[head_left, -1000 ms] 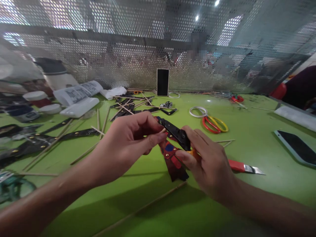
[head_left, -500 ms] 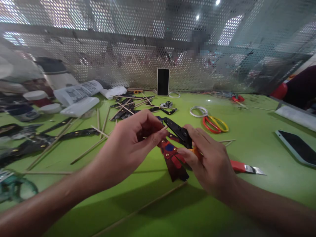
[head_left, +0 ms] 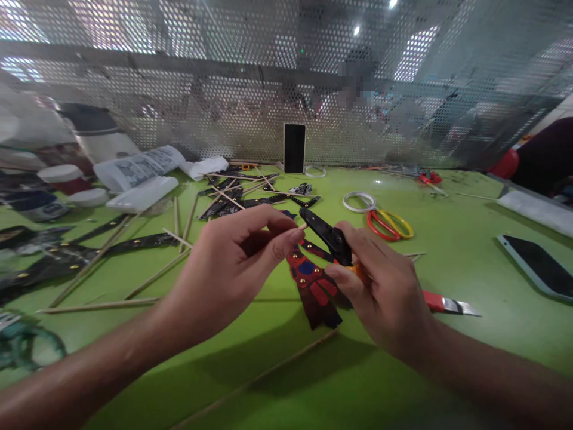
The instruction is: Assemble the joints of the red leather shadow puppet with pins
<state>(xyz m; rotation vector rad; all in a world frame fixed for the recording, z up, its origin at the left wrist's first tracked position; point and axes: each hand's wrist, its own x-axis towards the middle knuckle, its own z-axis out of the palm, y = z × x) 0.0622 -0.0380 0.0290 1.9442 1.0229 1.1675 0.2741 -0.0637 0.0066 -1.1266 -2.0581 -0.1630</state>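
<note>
My left hand [head_left: 237, 263] pinches a thin wooden stick [head_left: 303, 226], whose short end sticks out past the thumb and forefinger. Facing it, my right hand [head_left: 380, 275] is wrapped round a black tool with orange handles [head_left: 328, 235]; its dark tip lies at the stick's end. Whether the tip touches the stick I cannot tell. Beneath and between both hands, a flat red and dark blue figure with brass-coloured fasteners [head_left: 308, 278] lies on the green table [head_left: 215, 370]. A long stick [head_left: 259, 376] lies nearer to me.
Black jointed pieces and sticks [head_left: 224, 194] lie behind my left hand, with more black pieces [head_left: 62, 263] at left. Beyond are a standing phone [head_left: 294, 149] and tape rolls [head_left: 359, 202]. Red-and-yellow-handled scissors [head_left: 389, 225], a red cutter [head_left: 452, 303] and another phone [head_left: 537, 266] lie right.
The black tool and my right hand have shifted slightly right. Less of the stick now shows beyond my left fingertips.
</note>
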